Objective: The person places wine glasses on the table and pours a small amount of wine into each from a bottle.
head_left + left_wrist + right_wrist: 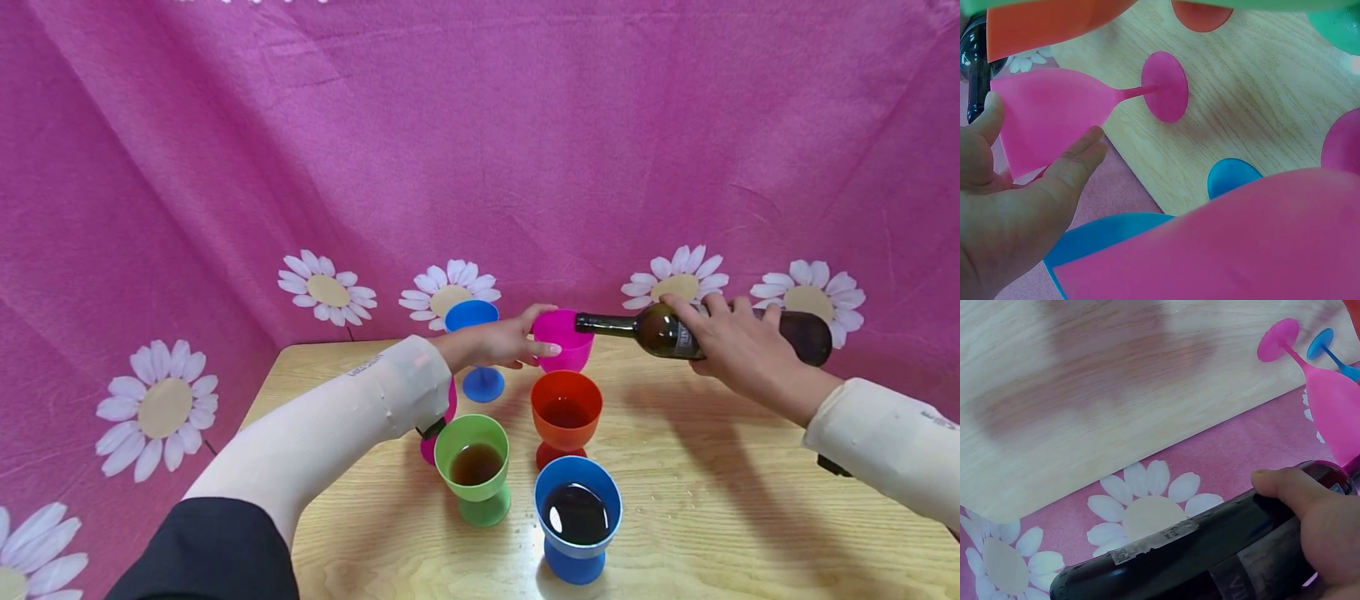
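Note:
My left hand (pixel 495 342) holds a pink goblet (pixel 564 357) by the upper bowl, thumb on the near side and fingers on the far side. In the left wrist view the goblet's round foot (pixel 1169 87) appears over the tabletop. My right hand (pixel 738 346) grips a dark glass wine bottle (pixel 808 337) round its body. The bottle lies almost level, its neck (pixel 611 325) pointing left and its mouth over the pink goblet's rim. A pale label strip (pixel 1154 542) shows along the bottle in the right wrist view.
Closer in stand an orange goblet (pixel 566 385), a green goblet (pixel 442 454) and a blue goblet (pixel 577 550), each with dark liquid inside. Another blue goblet (pixel 483 383) stands behind my left wrist; a second pink goblet (pixel 452 404) is mostly hidden by the forearm. Pink flowered cloth (pixel 525 167) hangs behind the wooden table (pixel 712 533).

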The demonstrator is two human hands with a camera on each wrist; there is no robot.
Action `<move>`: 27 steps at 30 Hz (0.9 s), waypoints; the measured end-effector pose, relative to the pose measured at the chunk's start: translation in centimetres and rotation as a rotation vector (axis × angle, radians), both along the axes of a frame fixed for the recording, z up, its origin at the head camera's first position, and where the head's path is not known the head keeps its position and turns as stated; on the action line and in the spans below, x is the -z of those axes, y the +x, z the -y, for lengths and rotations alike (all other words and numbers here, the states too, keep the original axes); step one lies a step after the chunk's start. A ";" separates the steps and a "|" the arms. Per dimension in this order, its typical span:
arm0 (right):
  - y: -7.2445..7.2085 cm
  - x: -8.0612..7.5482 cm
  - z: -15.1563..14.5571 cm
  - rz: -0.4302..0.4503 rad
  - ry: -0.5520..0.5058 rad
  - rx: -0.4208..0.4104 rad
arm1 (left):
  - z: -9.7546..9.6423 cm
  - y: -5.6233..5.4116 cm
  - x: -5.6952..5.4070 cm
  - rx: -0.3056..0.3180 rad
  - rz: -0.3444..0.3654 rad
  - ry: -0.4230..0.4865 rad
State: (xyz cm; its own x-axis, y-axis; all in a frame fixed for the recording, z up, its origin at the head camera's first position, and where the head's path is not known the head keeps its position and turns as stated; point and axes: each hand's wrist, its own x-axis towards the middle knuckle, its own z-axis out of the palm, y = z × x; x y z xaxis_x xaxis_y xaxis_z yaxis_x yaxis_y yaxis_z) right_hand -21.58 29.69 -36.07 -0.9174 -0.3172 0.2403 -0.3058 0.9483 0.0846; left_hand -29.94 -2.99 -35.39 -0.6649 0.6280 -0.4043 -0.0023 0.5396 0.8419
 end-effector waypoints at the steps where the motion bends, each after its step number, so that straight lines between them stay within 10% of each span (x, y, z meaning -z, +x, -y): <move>1: 0.0 0.0 0.0 -0.006 0.007 -0.003 | 0.0 0.0 0.0 -0.001 0.000 0.001; 27: 0.0 -0.7 0.3 -0.019 0.073 -0.003 | 0.1 0.1 -0.1 0.008 -0.009 -0.009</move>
State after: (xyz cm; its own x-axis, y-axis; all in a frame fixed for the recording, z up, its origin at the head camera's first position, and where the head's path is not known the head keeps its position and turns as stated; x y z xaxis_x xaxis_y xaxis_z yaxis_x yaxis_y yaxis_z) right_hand -21.55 29.43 -35.40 -0.9121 -0.3370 0.2336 -0.3060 0.9386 0.1594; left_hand -29.85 -3.06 -35.33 -0.6635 0.6298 -0.4039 0.0095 0.5468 0.8372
